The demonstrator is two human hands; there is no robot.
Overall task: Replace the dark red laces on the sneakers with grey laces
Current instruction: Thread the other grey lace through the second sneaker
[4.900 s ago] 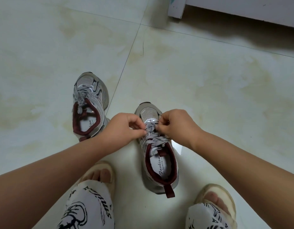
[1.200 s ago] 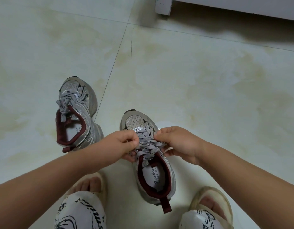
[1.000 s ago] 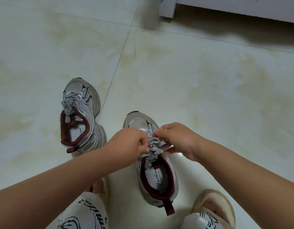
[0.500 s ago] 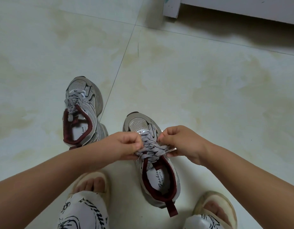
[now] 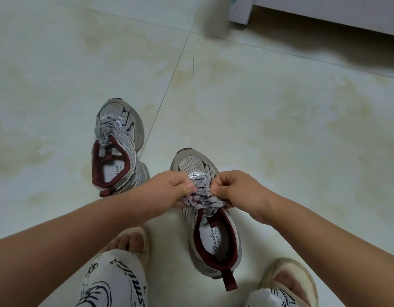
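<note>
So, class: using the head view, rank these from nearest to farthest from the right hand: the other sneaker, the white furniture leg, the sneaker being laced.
From the right hand:
1. Sneaker being laced, directly under both hands.
2. Other sneaker, off to the left.
3. White furniture leg, far at the top edge.

Glossy tile floor point(image 5: 280, 129), mesh-toed sneakers point(image 5: 191, 165)

Near sneaker point(image 5: 211, 229) between two slippered feet, other sneaker point(image 5: 118, 147) further off to its left, both on floor point(image 5: 280, 129).
</note>
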